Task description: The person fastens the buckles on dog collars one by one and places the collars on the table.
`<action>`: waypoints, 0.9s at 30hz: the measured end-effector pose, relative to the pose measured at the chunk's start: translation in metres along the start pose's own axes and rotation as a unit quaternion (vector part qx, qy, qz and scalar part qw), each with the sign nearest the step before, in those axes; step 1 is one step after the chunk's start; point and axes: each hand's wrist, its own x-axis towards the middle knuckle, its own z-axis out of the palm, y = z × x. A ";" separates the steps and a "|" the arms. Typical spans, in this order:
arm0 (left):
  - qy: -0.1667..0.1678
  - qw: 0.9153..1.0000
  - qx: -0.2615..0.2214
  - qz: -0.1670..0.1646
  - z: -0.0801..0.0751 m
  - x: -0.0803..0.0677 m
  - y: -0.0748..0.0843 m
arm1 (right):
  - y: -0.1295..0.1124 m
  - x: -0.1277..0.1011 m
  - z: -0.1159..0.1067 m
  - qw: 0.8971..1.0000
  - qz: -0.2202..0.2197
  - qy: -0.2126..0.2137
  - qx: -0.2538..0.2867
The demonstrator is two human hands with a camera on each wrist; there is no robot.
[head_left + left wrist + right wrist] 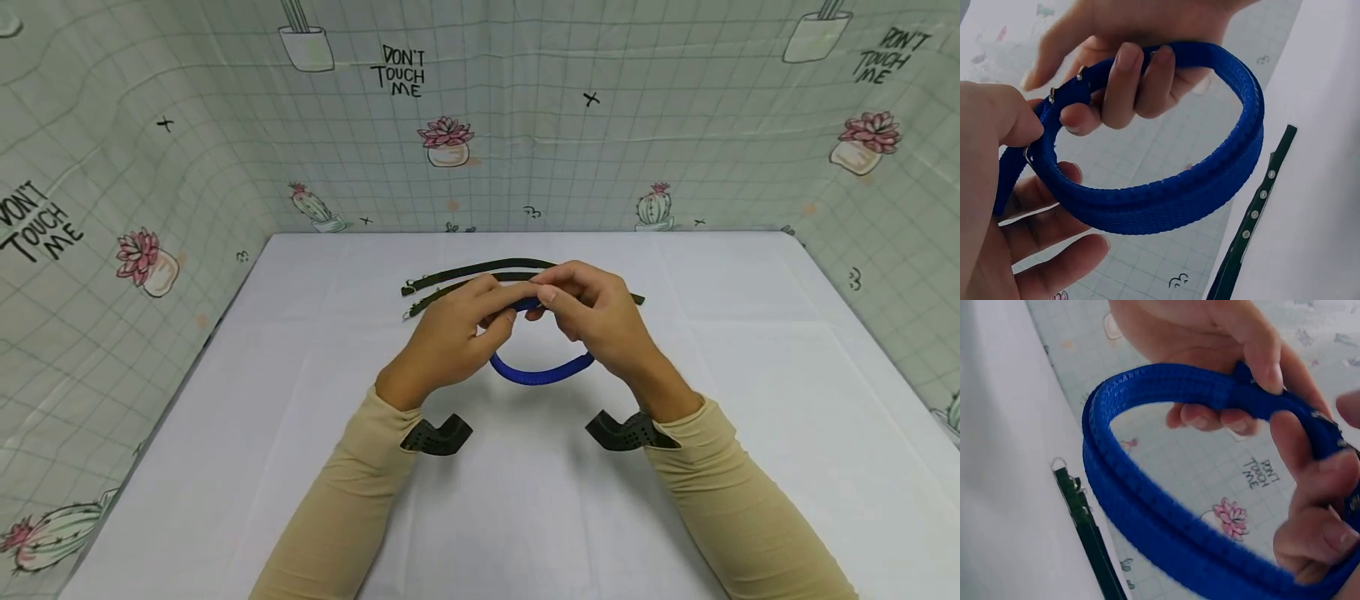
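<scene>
A blue webbing collar (536, 377), bent into a closed loop, is held up over the white table between the two hands. My left hand (459, 333) pinches the band between thumb and fingers near its metal ring (1029, 155), where a strap end sticks out. From the other side my right hand (603, 317) grips the band, its fingers (1124, 81) curled over it beside the metal fittings. The padded far side of the loop hangs free below the hands. Part of the fastening is hidden behind the fingers.
Two dark green collars (468, 268) with metal rings and eyelets lie side by side on the white table (750, 350) behind the hands. Black camera mounts (442, 435) project from both sleeves. A grid-patterned cloth (525, 158) with plant drawings surrounds the table.
</scene>
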 end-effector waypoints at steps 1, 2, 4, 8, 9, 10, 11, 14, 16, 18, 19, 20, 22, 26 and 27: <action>0.003 1.000 0.004 0.002 0.001 0.000 0.000 | 0.001 0.000 0.000 1.000 0.002 0.006 0.001; 0.006 1.000 0.004 0.005 0.002 0.001 0.001 | 0.001 0.000 0.000 1.000 0.003 0.013 0.004; 0.013 1.000 -0.012 0.010 0.003 0.003 0.001 | 0.002 0.000 0.000 1.000 0.008 0.026 0.012; 0.033 0.996 -0.077 -0.008 0.003 0.006 0.001 | 0.001 -0.001 0.000 0.997 0.019 0.051 0.046; 0.039 0.995 -0.095 -0.018 0.003 0.006 0.001 | 0.000 -0.001 0.000 0.997 0.022 0.055 0.055; 0.044 0.992 -0.111 -0.031 0.003 0.006 0.002 | 0.000 -0.001 0.000 0.996 0.023 0.059 0.063; 0.050 0.990 -0.125 -0.045 0.002 0.006 0.002 | -0.001 -0.001 0.000 0.995 0.023 0.060 0.070; 0.070 0.981 -0.163 -0.078 0.002 0.005 0.002 | -0.003 -0.001 0.000 0.996 0.015 0.052 0.066; 0.081 0.975 -0.185 -0.089 0.003 0.004 0.001 | -0.005 -0.001 0.001 0.998 0.009 0.042 0.046; 0.094 0.971 -0.202 -0.090 0.004 0.004 0.001 | -0.007 -0.002 0.000 0.999 0.006 0.033 0.023; 0.099 0.970 -0.205 -0.088 0.004 0.004 0.002 | -0.007 -0.002 0.000 1.000 0.002 0.029 0.008; 0.103 0.969 -0.205 -0.087 0.004 0.003 0.002 | -0.009 -0.002 0.000 1.000 0.001 0.026 -0.005; 0.108 0.970 -0.200 -0.081 0.005 0.003 0.004 | -0.010 -0.003 -0.001 0.999 -0.004 0.023 -0.027; 0.111 0.978 -0.168 -0.049 0.006 0.002 0.005 | -0.013 -0.003 -0.002 0.996 -0.041 0.024 -0.079; 0.110 0.980 -0.163 -0.037 0.006 0.002 0.006 | -0.013 -0.003 -0.002 0.994 -0.056 0.025 -0.089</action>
